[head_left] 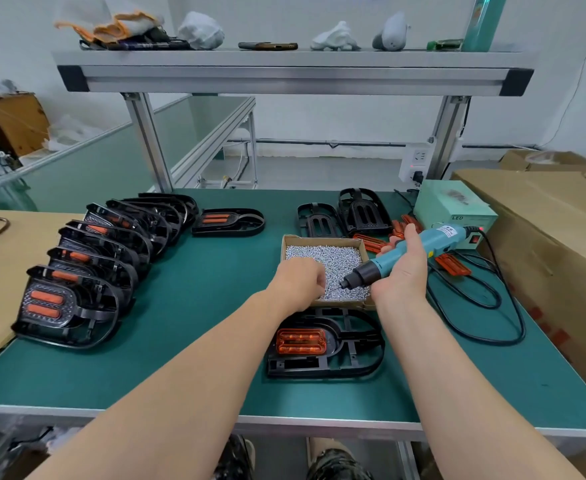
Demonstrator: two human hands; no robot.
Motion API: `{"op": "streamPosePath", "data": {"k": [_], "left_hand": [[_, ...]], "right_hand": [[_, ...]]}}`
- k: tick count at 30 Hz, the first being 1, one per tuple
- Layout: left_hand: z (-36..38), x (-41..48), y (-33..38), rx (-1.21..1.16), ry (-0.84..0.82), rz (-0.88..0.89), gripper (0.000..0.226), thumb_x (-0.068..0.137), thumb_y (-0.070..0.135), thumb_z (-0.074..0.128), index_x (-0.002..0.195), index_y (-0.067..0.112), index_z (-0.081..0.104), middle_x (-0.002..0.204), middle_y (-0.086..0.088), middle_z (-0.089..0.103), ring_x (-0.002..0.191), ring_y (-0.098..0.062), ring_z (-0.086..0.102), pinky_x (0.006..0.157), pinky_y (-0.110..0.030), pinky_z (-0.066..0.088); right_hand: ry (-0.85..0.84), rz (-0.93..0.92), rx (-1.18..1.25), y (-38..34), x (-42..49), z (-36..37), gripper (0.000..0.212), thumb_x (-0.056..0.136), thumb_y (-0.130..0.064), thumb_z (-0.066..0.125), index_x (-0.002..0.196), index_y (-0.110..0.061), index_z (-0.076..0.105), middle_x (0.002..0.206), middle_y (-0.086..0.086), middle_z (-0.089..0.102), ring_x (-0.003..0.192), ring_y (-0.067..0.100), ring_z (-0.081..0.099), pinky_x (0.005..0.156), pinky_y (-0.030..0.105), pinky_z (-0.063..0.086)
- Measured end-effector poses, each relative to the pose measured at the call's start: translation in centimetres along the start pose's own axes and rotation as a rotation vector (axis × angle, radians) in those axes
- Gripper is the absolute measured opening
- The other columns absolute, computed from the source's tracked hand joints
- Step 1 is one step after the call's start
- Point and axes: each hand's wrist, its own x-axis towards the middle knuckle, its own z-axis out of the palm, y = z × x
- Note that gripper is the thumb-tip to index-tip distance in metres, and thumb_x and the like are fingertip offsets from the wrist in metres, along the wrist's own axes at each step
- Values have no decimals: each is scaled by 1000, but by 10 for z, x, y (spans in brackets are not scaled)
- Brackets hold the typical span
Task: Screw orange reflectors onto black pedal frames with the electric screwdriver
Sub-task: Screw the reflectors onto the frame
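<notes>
Fingers of the right hand wrap the electric screwdriver, left hand's pinch screws, near a box marked "LED".

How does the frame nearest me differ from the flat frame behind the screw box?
The near frame holds an orange reflector; the far frame has empty slots. The near frame lies before the screw box, the far frame behind it. Both are black and lie flat.

Screw box behind pedal frame
</notes>
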Motion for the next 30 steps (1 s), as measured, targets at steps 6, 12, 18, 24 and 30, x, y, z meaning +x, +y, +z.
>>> {"op": "streamPosePath", "data": {"k": [6,12,18,24,30], "left_hand": [[-1,-5,-9,-264,164,-130,10,93,11,52,88,16,59,85,4,63,87,-21,59,79,-33,49],[-5,-37,-16,-790,289,-189,13,88,12,68,90,24,65,83,0,70,72,-6,58,59,-7,44],[2,-81,-8,-1187,311,-239,13,82,3,74,81,16,74,90,-9,75,82,-14,66,82,-27,53],[12,-105,6,-1448,294,-280,14,81,0,74,81,14,74,91,-15,74,86,-21,66,81,-34,54],[14,-114,12,-1621,309,-288,19,80,-6,71,77,13,75,87,-11,73,84,-19,64,81,-31,50]], "right_hand": [[3,-2,8,-2,-7,-1,20,88,-29,78,84,-19,61,63,-6,60,41,3,53,42,15,46],[-28,-18,0,-3,-15,0,20,89,-28,76,85,-18,59,48,-10,58,39,4,52,42,16,45],[-49,-39,4,2,-24,3,25,88,-29,78,98,-15,60,62,-8,56,43,4,52,46,17,48],[-56,-47,13,8,-37,0,34,86,-24,80,113,-15,60,61,-9,58,46,4,55,48,18,50],[-62,-60,-9,11,-46,-3,37,85,-26,80,116,-14,62,59,-7,57,46,4,56,50,20,51]]}}
